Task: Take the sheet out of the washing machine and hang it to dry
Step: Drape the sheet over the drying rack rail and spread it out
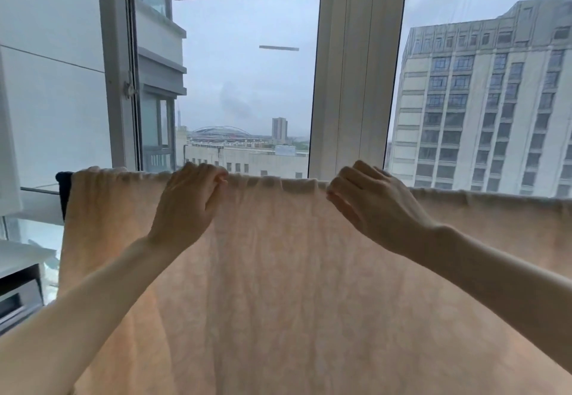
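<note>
A pale peach sheet (278,286) hangs draped over a horizontal rail in front of the window, filling the lower half of the view. The rail itself is hidden under the cloth; only a dark end piece (63,190) shows at the left. My left hand (188,205) pinches the gathered top edge of the sheet between thumb and fingers. My right hand (374,208) is at the top edge a little to the right, fingers curled and slightly apart, touching the fold; whether it grips the cloth is unclear.
Large windows with a white frame post (356,69) stand right behind the sheet, with city buildings outside. A white-topped appliance (18,286) sits at the lower left. An open window sash (120,69) stands at the left.
</note>
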### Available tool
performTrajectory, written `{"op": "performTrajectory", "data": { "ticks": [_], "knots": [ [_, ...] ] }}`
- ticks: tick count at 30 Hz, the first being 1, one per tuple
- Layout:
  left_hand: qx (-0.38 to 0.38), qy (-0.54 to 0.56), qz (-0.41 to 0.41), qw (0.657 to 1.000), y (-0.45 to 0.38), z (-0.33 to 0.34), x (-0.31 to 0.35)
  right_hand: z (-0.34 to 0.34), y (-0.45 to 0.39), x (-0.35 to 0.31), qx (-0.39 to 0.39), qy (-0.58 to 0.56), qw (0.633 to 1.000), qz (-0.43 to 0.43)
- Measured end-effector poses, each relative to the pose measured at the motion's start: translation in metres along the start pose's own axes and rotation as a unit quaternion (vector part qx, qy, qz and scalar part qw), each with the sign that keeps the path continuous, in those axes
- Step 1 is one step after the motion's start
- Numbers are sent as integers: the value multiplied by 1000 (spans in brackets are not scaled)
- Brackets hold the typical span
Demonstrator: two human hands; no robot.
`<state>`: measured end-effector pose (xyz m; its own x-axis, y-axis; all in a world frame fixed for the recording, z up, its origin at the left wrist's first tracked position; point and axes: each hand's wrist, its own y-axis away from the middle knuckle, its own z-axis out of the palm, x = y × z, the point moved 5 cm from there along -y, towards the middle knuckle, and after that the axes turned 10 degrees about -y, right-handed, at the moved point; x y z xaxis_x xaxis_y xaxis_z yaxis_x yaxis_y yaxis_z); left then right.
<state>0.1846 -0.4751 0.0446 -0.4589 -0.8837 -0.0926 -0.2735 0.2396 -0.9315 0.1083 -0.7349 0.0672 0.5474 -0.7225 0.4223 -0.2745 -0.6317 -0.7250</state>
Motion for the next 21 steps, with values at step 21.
{"op": "performTrajectory", "data": {
  "ticks": [21],
  "knots": [
    [-104,72,-97,987,0,10,-70,12,30,10,11,65,997,36]
  ]
}}
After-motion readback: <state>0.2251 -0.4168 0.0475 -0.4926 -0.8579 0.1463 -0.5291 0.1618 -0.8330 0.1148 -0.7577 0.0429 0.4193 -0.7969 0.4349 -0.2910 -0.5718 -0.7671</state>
